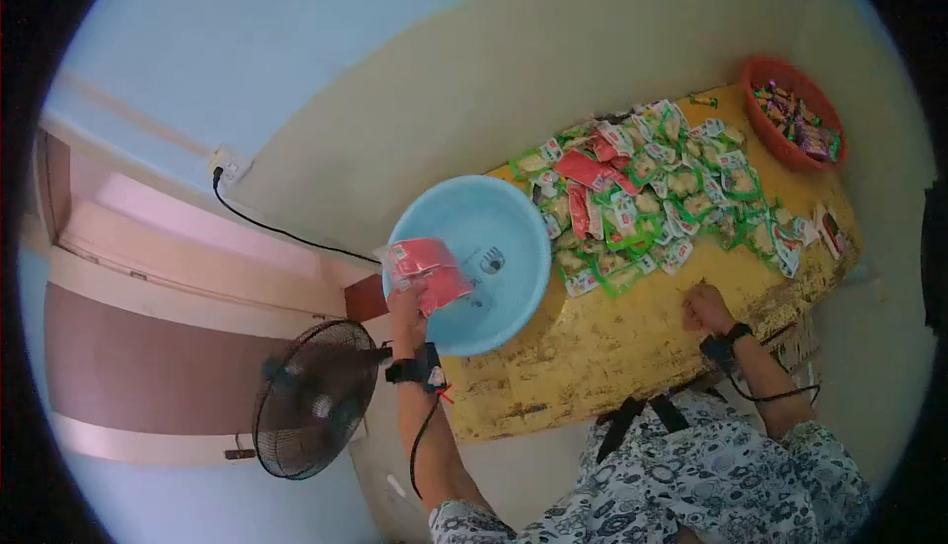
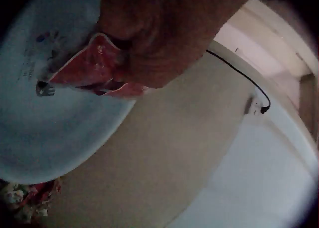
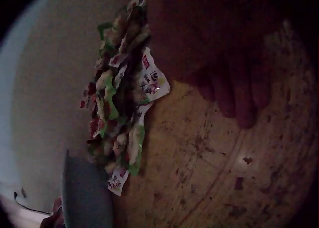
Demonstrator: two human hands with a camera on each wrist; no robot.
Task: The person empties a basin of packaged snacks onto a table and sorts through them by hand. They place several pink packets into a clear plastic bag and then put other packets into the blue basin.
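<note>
Two hands in view. Left hand (image 1: 407, 309) grips red packs (image 1: 444, 285) by their near edge, fingers curled round the film; thumb placement not clear. Packs are at the hand's side of the blue basin (image 1: 521, 292), over its inner wall; contact with the base: cannot tell. One folded pack or several: cannot tell.

Right hand (image 1: 707, 309) is by the heap (image 1: 681, 184), over the table (image 1: 592, 347); fingers close together, loosely bent, nothing seen in them. Whether they touch the wood: cannot tell.

Handling notes (judgement): a firm hold on the film edge should suffice; squeezing the filled part may make the packs slip. Best kept low and inside the rim, wrist loose, so that nothing catches on the lip. The right hand is free to steady the basin.

Materials: packs look like glossy, clear film with flat red areas, crinkled and roughly rectangular. Basin is round, smooth, apparently plastic, with a dark print on its base. Heap: crumpled green-edged packets, pale lumpy contents, white labels, some red pieces among them. Table: yellow, scuffed, paint chipped. Red bowl (image 1: 758, 127) at the far corner holds small shiny wrapped pieces.
</note>
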